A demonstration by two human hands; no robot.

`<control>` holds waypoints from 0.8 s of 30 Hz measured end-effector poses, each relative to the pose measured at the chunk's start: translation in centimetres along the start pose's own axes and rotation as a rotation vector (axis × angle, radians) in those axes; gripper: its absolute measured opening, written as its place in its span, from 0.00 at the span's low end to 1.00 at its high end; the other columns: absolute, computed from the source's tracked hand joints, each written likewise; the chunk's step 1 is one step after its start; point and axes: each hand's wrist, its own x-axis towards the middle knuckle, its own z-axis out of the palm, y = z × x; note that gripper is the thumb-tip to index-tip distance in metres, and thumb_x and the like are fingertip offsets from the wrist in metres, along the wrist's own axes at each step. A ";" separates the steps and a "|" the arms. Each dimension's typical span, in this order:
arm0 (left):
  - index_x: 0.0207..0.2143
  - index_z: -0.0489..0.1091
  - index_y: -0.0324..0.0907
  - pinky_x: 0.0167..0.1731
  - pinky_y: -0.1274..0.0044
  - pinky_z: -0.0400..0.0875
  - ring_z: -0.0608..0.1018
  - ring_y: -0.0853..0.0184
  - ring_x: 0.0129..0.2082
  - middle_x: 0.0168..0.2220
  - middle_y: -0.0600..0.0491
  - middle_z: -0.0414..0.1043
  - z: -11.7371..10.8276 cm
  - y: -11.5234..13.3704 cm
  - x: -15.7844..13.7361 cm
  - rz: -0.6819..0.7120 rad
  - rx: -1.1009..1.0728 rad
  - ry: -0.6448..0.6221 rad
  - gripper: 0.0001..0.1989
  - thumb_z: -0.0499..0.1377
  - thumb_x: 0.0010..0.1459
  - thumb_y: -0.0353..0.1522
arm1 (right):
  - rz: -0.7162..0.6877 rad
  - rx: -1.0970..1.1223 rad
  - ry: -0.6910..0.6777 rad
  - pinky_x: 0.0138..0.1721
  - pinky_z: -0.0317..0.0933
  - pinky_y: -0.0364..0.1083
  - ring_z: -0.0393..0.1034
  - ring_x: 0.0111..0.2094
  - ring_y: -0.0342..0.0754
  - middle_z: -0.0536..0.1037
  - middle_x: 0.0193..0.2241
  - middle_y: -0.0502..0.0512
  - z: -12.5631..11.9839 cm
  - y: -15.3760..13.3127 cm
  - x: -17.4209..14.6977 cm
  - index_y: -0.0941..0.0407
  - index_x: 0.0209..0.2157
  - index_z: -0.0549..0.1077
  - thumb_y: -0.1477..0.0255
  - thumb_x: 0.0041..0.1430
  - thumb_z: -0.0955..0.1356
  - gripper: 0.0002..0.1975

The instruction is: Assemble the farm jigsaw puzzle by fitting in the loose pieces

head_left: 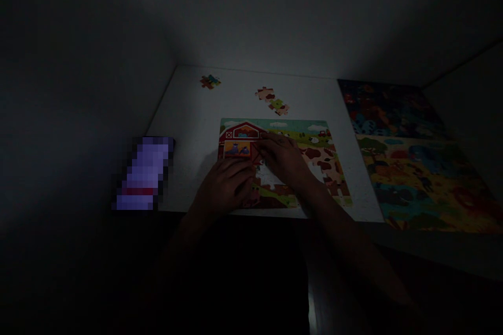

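A jigsaw puzzle (277, 125) with a farm picture lies partly assembled on the white tabletop. It shows a red barn, a brown-and-white cow and sheep, and a pale gap shows in its middle. My left hand (228, 180) rests over the lower left part, fingers stretched out towards the gap. Above the gap, my right hand (286, 159) has its fingertips bent together on a puzzle piece (257, 153) at the barn's right side. The fingers partly cover that piece, and the dim light hides its outline.
Loose puzzle pieces (271, 100) lie beyond the puzzle, with another small cluster of pieces (210, 82) at the back left. A lit, pixelated phone-like object (145, 172) is at the left edge. Two picture boards, one dark (393, 110) and one with animals (420, 178), lie right.
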 end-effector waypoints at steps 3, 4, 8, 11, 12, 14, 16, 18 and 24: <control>0.46 0.74 0.41 0.52 0.64 0.69 0.74 0.61 0.50 0.47 0.49 0.77 0.0 0.1 0.0 -0.004 0.019 -0.015 0.12 0.54 0.65 0.32 | 0.006 -0.010 -0.003 0.58 0.54 0.58 0.65 0.58 0.54 0.74 0.55 0.58 0.0 0.0 0.1 0.54 0.49 0.74 0.72 0.67 0.62 0.13; 0.46 0.74 0.41 0.52 0.64 0.69 0.74 0.61 0.50 0.47 0.49 0.77 0.0 0.1 0.0 -0.002 0.023 -0.019 0.12 0.54 0.65 0.32 | 0.005 -0.011 -0.005 0.58 0.54 0.58 0.65 0.58 0.54 0.74 0.55 0.57 -0.1 0.0 0.1 0.53 0.49 0.74 0.72 0.67 0.62 0.13; 0.46 0.74 0.41 0.51 0.64 0.70 0.75 0.61 0.49 0.46 0.49 0.77 0.0 0.0 0.1 0.023 0.037 -0.012 0.12 0.54 0.65 0.32 | -0.025 -0.006 -0.006 0.58 0.55 0.58 0.65 0.58 0.53 0.75 0.54 0.57 -0.3 0.0 0.0 0.53 0.49 0.74 0.71 0.67 0.62 0.13; 0.46 0.74 0.41 0.52 0.65 0.69 0.74 0.61 0.50 0.46 0.50 0.77 0.1 -0.1 0.1 0.037 0.035 0.001 0.11 0.55 0.65 0.32 | -0.029 0.005 -0.011 0.58 0.56 0.58 0.65 0.58 0.54 0.74 0.54 0.57 -0.4 0.0 -0.1 0.53 0.50 0.74 0.71 0.67 0.62 0.14; 0.46 0.74 0.41 0.52 0.65 0.69 0.74 0.62 0.50 0.45 0.50 0.77 0.2 -0.1 0.1 0.034 0.030 0.006 0.11 0.55 0.65 0.32 | -0.028 0.010 -0.013 0.58 0.56 0.59 0.65 0.58 0.54 0.74 0.54 0.58 -0.4 0.0 -0.1 0.53 0.50 0.74 0.72 0.67 0.62 0.14; 0.46 0.74 0.40 0.52 0.65 0.69 0.74 0.62 0.50 0.45 0.50 0.78 0.3 -0.2 0.1 0.018 0.016 0.013 0.11 0.55 0.65 0.32 | -0.026 0.019 -0.019 0.58 0.56 0.60 0.64 0.58 0.55 0.74 0.55 0.58 -0.4 0.0 -0.2 0.53 0.51 0.74 0.71 0.66 0.63 0.15; 0.46 0.74 0.40 0.52 0.65 0.69 0.74 0.62 0.50 0.45 0.50 0.78 0.3 -0.2 0.1 0.003 0.006 0.002 0.11 0.55 0.65 0.32 | -0.028 0.033 -0.027 0.58 0.56 0.60 0.64 0.59 0.55 0.74 0.55 0.58 -0.5 -0.1 -0.1 0.53 0.52 0.74 0.72 0.66 0.63 0.15; 0.46 0.74 0.40 0.52 0.65 0.69 0.74 0.62 0.50 0.45 0.50 0.77 0.3 -0.2 0.1 0.000 0.000 -0.011 0.11 0.55 0.65 0.32 | -0.022 0.047 -0.034 0.58 0.56 0.59 0.64 0.59 0.54 0.74 0.55 0.58 -0.6 -0.1 -0.1 0.53 0.52 0.74 0.72 0.66 0.63 0.15; 0.42 0.75 0.41 0.51 0.64 0.69 0.74 0.60 0.50 0.48 0.48 0.76 -0.1 -0.1 0.4 0.023 0.012 -0.014 0.10 0.54 0.64 0.31 | -0.030 0.065 -0.056 0.59 0.56 0.59 0.64 0.59 0.53 0.74 0.55 0.57 -0.9 0.0 -0.1 0.52 0.53 0.73 0.73 0.65 0.63 0.16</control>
